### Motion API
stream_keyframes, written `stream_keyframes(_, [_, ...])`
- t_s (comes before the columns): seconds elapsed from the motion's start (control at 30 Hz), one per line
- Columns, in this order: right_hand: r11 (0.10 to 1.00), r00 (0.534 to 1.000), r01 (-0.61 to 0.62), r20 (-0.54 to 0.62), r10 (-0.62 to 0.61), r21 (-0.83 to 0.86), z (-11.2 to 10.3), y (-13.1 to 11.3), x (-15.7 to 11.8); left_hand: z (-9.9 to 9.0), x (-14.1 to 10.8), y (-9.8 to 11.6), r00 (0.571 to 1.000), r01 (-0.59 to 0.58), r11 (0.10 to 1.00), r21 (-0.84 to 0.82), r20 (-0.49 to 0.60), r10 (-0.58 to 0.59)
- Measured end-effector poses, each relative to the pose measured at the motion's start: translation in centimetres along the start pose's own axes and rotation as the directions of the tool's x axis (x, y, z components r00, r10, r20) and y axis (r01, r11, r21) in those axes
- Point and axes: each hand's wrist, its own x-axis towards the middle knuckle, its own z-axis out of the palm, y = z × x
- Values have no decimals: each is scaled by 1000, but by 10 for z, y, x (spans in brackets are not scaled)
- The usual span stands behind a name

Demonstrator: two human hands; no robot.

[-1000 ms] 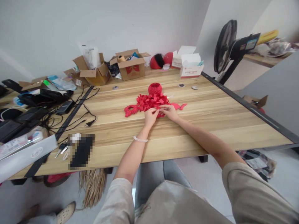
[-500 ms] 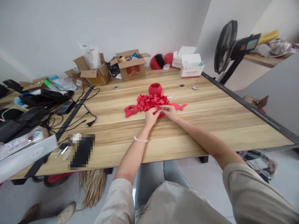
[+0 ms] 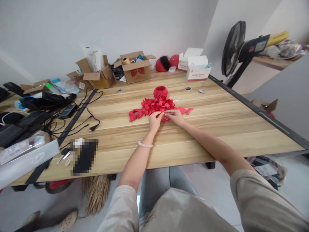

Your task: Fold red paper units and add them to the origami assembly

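My left hand (image 3: 155, 120) and my right hand (image 3: 175, 116) meet at the near edge of a heap of folded red paper pieces (image 3: 155, 104). Fingertips of both are pinched together on a small red paper piece (image 3: 163, 110). Behind the heap stands a round, bowl-like form of interlocked red paper (image 3: 160, 92). To its left lies a red paper ring with a pointed end (image 3: 135, 114). Flat red paper shapes (image 3: 182, 110) rest beside my right hand. A pale bangle circles my left wrist.
Cardboard boxes (image 3: 136, 72) and white sticky-note boxes (image 3: 198, 72) line the table's back. Black cables and a plug (image 3: 93, 128) lie on the left, near a long white box (image 3: 29, 161). A black fan (image 3: 234, 48) stands at the right. A person's clog (image 3: 69, 220) shows on the floor.
My left hand has shifted slightly left, and the fingertips have parted a little, showing more of the red piece between them. Lower left, the person's foot has moved slightly.
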Motion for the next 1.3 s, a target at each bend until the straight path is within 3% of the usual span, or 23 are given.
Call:
stream_keyframes(0.27, [999, 999, -26, 33, 25, 28, -1, 0, 0, 1, 1, 0, 1000, -7, 1000, -22, -13, 7])
stream_keyframes(0.7, [984, 996, -91, 32, 87, 155, -1, 1, 2, 3, 2, -6, 998, -25, 1000, 11, 53, 24])
stream_keyframes(0.97, [997, 999, -46, 21, 45, 66, -2, -4, 0, 2, 1, -5, 997, -79, 997, 11, 4, 79])
stream_keyframes(1.3, [992, 998, -45, 49, 39, 115, -3, -4, 1, 6, 1, -4, 999, 39, 970, -241, 3, -40])
